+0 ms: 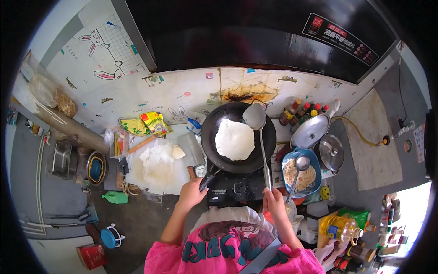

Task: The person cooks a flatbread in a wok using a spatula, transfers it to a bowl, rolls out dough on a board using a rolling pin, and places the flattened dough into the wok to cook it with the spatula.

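A round white flatbread [234,140] lies flat in a dark wok [211,119] on the black stove [237,186]. My left hand [192,194] is closed round the wok's handle, at the front left of the pan. In my right hand [274,201] I grip the long handle of a metal spatula [254,116]. Its blade is over the wok's far right side, beside the flatbread; whether it touches the pan I cannot tell.
Left of the stove, a floured board [137,171] carries a cleaver [190,148], a rolling pin [142,144] and a dough piece [178,152]. On the right stand a blue bowl [318,170] with a ladle [302,163], a lidded pot [331,148], sauce bottles [292,109] and an oil bottle [336,227].
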`<state>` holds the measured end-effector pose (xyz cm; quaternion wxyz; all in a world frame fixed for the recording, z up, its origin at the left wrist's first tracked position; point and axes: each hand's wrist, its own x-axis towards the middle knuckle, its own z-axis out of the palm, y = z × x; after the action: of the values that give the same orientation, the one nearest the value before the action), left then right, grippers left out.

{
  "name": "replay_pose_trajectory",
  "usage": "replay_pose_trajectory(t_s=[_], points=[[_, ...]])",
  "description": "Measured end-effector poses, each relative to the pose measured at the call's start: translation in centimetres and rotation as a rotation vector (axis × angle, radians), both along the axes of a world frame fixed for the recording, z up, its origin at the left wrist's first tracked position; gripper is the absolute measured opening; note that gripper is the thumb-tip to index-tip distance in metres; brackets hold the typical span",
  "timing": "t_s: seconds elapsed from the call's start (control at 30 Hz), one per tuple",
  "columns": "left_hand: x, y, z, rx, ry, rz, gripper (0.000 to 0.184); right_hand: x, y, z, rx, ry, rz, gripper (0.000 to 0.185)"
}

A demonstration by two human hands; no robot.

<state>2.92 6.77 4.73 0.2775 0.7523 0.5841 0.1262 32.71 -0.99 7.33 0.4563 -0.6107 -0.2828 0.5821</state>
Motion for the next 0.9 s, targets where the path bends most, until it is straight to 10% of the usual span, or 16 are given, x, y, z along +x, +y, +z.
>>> replay_pose_trajectory(t_s=[0.43,0.63,0.9], points=[[-0.2,1.0,0.6,0.018,0.098,-0.014,0.036,0.7,0.3,0.0,-0.030,-0.130,0.025,0.024],[1.2,0.1,1.9,0.225,0.066,0.063,0.039,2.0,2.1,-0.6,0.315,-1.002,0.151,0.023],[0.8,-0.8,2.0,0.222,0.067,0.064,0.046,0.9,5.8,-0.8,0.275,-1.233,0.299,0.026]])
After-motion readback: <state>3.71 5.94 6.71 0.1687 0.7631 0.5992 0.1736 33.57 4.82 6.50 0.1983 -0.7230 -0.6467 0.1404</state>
